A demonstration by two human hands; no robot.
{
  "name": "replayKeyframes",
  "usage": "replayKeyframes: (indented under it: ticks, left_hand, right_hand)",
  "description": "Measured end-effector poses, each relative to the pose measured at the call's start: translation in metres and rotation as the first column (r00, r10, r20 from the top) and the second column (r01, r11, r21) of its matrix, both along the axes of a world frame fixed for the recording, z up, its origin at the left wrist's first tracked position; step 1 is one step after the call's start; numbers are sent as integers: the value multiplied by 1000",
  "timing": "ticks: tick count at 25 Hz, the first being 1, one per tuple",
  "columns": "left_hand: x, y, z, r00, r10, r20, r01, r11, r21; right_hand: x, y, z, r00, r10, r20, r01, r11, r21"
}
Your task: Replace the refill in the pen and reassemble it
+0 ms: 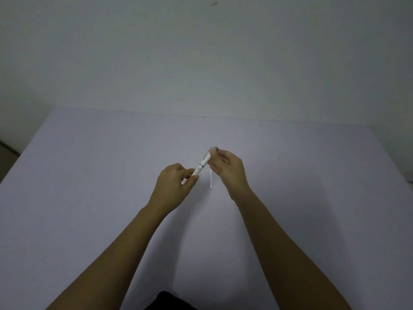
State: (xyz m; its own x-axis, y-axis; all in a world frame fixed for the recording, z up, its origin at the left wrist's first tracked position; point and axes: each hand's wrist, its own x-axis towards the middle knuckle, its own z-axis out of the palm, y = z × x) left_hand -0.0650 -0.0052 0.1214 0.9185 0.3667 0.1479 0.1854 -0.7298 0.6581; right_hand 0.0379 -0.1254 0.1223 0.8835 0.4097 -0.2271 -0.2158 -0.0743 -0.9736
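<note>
Both hands, left hand (173,182) and right hand (225,167), are pinching the pen (203,163) ends; light, stiff, probably slippery; refill (211,180) lying beneath the right hand.

Both hands hold a white pen (203,163) above a pale table (89,198). The left hand (173,186) pinches the pen's lower end between thumb and fingers. The right hand (228,170) grips the upper end, near the metal tip. The pen is tilted, upper end to the right. A thin white refill (211,180) lies on the table just below the pen, between the hands.
</note>
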Motion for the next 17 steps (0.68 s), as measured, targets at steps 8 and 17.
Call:
replayKeyframes:
  ticks: [8, 17]
  left_hand:
    - [47, 0, -74, 919, 149, -365, -213, 967, -141]
    - [68, -21, -126, 877, 326, -353, -431, 858, -278]
  right_hand:
    - [23, -16, -102, 927, 344, 146, -119, 643, -757]
    - [9, -32, -169, 818, 524, 236, -8, 420, -908]
